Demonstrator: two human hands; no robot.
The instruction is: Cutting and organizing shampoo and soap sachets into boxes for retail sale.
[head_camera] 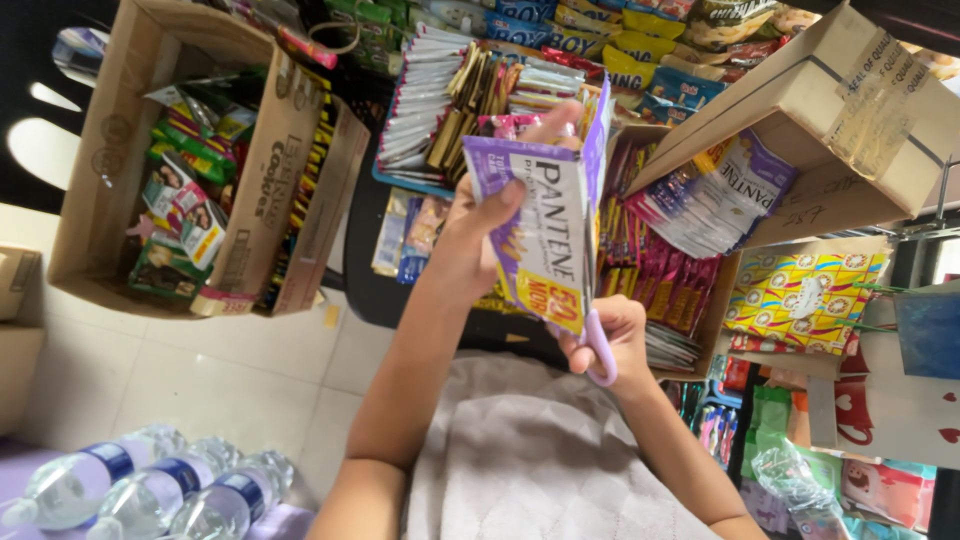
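My left hand [470, 240] grips a purple-and-white sachet pack [545, 225] with a yellow patch. The thumb lies on its front and the fingertips show above its top edge. My right hand [612, 335] is just below the pack, closed on the lilac handle of a pair of scissors [600, 355]. The scissors run up along the pack's right edge. Their blades are hard to make out against the pack. Both forearms reach up from the bottom of the view over a grey quilted cloth [530, 460].
An open cardboard box [100, 150] of small packets stands at the left. Trays of sachets [450, 100] and another cardboard box [850, 100] with similar purple packs lie behind the hands. Three water bottles [150, 490] lie at the bottom left on pale floor tiles.
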